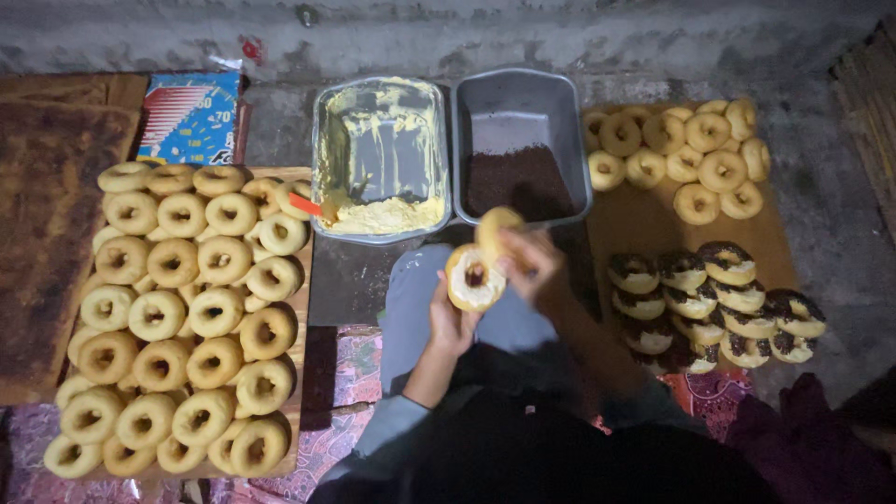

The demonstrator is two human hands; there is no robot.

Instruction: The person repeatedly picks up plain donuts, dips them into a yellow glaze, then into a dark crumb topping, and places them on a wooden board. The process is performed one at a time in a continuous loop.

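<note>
My left hand [451, 322] holds a doughnut half [474, 278], its cut face coated with pale cream and turned up. My right hand [532, 266] grips the other half [495, 227] just above it, tilted and touching its upper edge. Both hands hover over my lap, right in front of two metal trays. The left tray [329, 131] holds yellow cream smeared on its walls, with a red-handled spreader [308, 205] resting at its corner. The right tray [560, 112] holds dark chocolate sprinkles [518, 182].
A wooden board [301, 308] on the left carries several plain doughnuts [187, 317]. On brown board [644, 224] to the right lie plain doughnuts [686, 154] at the back and sprinkle-edged filled doughnuts [714, 303] nearer. A colourful box [191, 117] sits at the back left.
</note>
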